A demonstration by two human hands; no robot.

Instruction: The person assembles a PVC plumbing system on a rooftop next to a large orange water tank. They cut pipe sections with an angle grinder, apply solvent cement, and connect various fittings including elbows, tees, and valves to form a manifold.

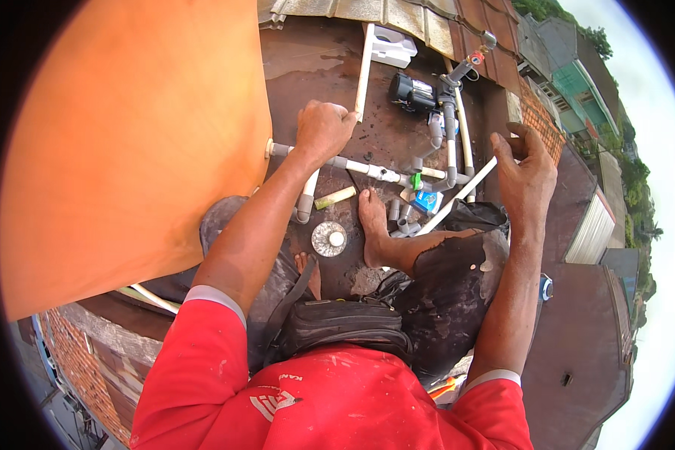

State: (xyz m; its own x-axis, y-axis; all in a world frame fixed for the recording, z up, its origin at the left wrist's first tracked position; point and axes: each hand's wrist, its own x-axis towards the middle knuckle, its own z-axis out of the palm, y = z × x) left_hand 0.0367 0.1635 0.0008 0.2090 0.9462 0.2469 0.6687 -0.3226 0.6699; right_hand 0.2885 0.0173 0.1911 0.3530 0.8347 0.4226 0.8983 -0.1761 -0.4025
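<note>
My left hand (325, 133) is closed, its curled fingers at the lower end of a slim white pipe (365, 71) that slants up toward the roof edge. The fingertips are partly hidden. My right hand (527, 169) is raised at the right, fingers bent and thumb apart, with nothing visible between them. Close to it, the upper end of another white pipe (461, 196) slopes up from the floor. Below my left hand runs a grey and white pipe line (360, 168) from the orange tank (142, 150) to a green-handled valve (416, 181).
A black pump (412, 93) with grey upright piping stands at the back. Around my bare feet lie a round whitish disc (330, 238), a short yellowish pipe piece (335, 198), grey fittings (405, 221) and a blue pack (427, 201). Corrugated roofing (367, 9) overhangs the far side.
</note>
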